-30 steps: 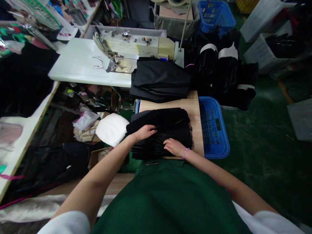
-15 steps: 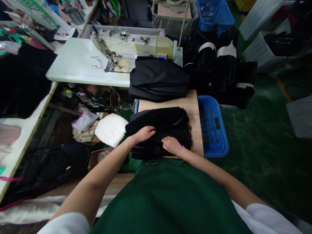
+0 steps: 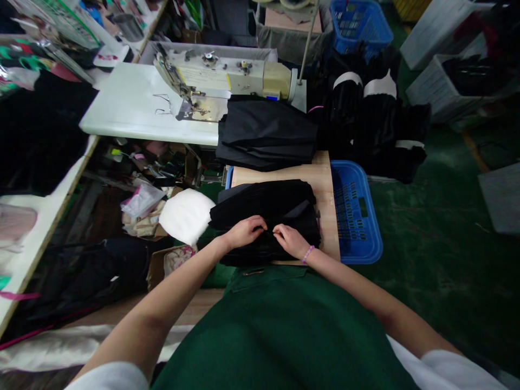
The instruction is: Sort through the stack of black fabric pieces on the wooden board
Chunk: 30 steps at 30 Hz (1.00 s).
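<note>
- Left hand (image 3: 244, 232): fingers curled, pinching the top ply of the black fabric stack (image 3: 280, 208).
- Right hand (image 3: 289, 240): same pinch, fingertips nearly meeting the left's.
- Stack sits on the wooden counter (image 3: 325, 179), blue basket (image 3: 357, 216) just right.
- Step looks like separating the top piece; next needs a clean single-ply lift.

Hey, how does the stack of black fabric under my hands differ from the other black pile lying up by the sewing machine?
The near stack lies wholly on the wooden board, and the left hand and right hand touch it; the far pile lies untouched. The far pile rests partly on the white table by the sewing machine and overhangs the table's edge. The near stack's top layers look rumpled; the far pile's are smoother. Both are black, folded and layered.
</note>
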Each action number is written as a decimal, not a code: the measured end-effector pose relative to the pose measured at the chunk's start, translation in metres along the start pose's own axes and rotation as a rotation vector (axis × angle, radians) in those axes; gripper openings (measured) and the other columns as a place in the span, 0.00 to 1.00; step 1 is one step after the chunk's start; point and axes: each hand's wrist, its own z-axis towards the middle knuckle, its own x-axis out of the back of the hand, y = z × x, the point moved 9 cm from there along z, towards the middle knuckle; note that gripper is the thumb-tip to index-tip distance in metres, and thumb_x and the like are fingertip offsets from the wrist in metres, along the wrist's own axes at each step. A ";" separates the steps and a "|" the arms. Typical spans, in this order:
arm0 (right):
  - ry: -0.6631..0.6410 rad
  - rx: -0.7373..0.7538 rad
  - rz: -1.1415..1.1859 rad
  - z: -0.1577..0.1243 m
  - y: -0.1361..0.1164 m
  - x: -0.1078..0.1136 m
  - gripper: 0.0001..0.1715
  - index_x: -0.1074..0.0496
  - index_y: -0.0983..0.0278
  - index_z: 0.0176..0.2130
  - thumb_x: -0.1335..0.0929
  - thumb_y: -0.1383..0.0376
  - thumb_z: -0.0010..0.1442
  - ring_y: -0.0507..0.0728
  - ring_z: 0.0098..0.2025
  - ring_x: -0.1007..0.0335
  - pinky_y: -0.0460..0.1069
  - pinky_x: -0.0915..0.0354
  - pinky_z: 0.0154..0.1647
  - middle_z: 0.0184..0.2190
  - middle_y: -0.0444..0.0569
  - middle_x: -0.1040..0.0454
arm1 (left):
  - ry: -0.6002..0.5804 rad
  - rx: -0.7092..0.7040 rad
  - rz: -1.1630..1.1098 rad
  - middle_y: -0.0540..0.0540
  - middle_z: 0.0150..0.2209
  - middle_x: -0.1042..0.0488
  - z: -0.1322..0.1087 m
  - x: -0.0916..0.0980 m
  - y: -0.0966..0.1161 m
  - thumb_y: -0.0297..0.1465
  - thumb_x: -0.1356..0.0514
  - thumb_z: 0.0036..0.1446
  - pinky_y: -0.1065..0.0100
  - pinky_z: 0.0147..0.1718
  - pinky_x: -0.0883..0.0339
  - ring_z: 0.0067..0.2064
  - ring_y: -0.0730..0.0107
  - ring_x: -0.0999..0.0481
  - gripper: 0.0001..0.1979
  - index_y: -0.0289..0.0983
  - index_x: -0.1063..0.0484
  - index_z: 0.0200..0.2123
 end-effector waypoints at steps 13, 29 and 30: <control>0.165 0.119 -0.060 -0.012 -0.022 0.022 0.10 0.27 0.64 0.39 0.36 0.75 0.63 0.60 0.50 0.35 0.57 0.37 0.54 0.45 0.53 0.28 | -0.098 0.053 0.172 0.44 0.36 0.28 0.003 -0.019 -0.003 0.29 0.48 0.65 0.68 0.40 0.35 0.38 0.66 0.28 0.11 0.34 0.28 0.35; -0.189 0.041 -0.319 -0.027 0.009 -0.029 0.12 0.26 0.65 0.46 0.35 0.63 0.68 0.59 0.47 0.34 0.53 0.35 0.46 0.45 0.53 0.27 | 0.378 0.355 0.461 0.41 0.41 0.26 0.048 0.087 -0.027 0.32 0.49 0.67 0.67 0.38 0.35 0.41 0.60 0.25 0.10 0.35 0.34 0.49; -0.199 0.041 -0.317 -0.025 0.010 -0.029 0.12 0.25 0.65 0.45 0.36 0.62 0.68 0.59 0.46 0.33 0.53 0.35 0.45 0.44 0.52 0.27 | 0.357 0.410 0.509 0.40 0.40 0.26 0.051 0.084 -0.037 0.33 0.48 0.67 0.66 0.36 0.36 0.40 0.59 0.26 0.10 0.35 0.34 0.48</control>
